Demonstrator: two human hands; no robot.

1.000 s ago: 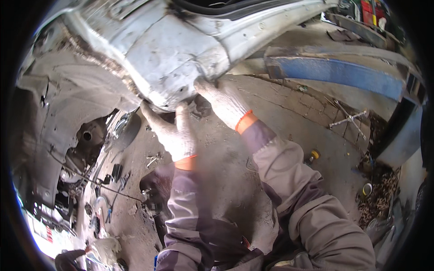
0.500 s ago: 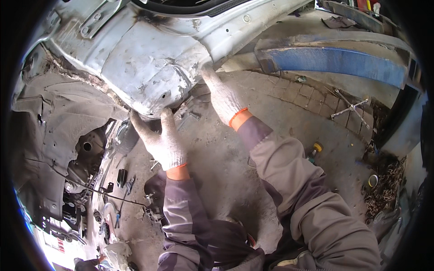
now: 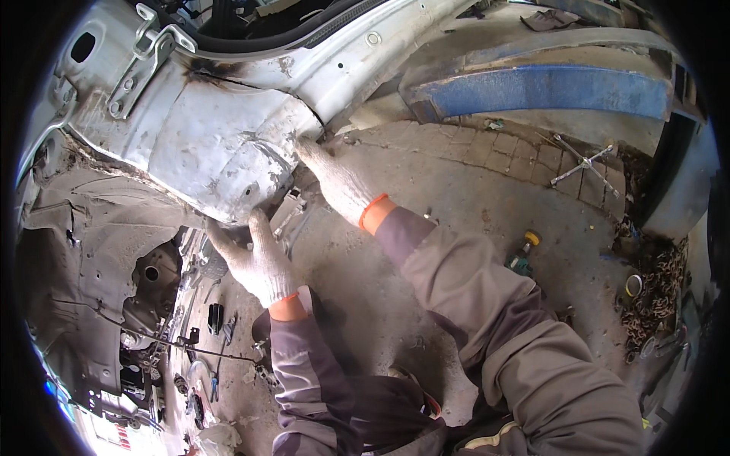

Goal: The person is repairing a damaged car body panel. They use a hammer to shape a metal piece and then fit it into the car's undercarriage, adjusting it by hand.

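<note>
A scraped white metal body panel (image 3: 205, 144) of a car is in front of me, with a ragged, dented lower right corner. A dark seam runs between it and the long white sill (image 3: 342, 45). My left hand (image 3: 262, 266), in a white knitted glove, grips the panel's lower edge, thumb and fingers spread around it; some fingertips are hidden underneath. Gloved likewise, my right hand (image 3: 338, 182) holds the panel's right edge near the dented corner, its fingers partly out of sight behind the metal. No tool shows in either hand.
Left of the panel is the dirty wheel-arch liner (image 3: 106, 220). A green and yellow power tool (image 3: 523, 254) lies on the concrete floor at right, beyond it a cross-shaped wheel wrench (image 3: 584, 163). A blue metal beam (image 3: 547, 91) and a chain heap (image 3: 654, 304) stand farther right.
The view has shifted, bringing more of the upper panel and hinge bracket into sight. My right hand sits slightly lower along the panel's edge. My left hand keeps its place at the lower edge.
</note>
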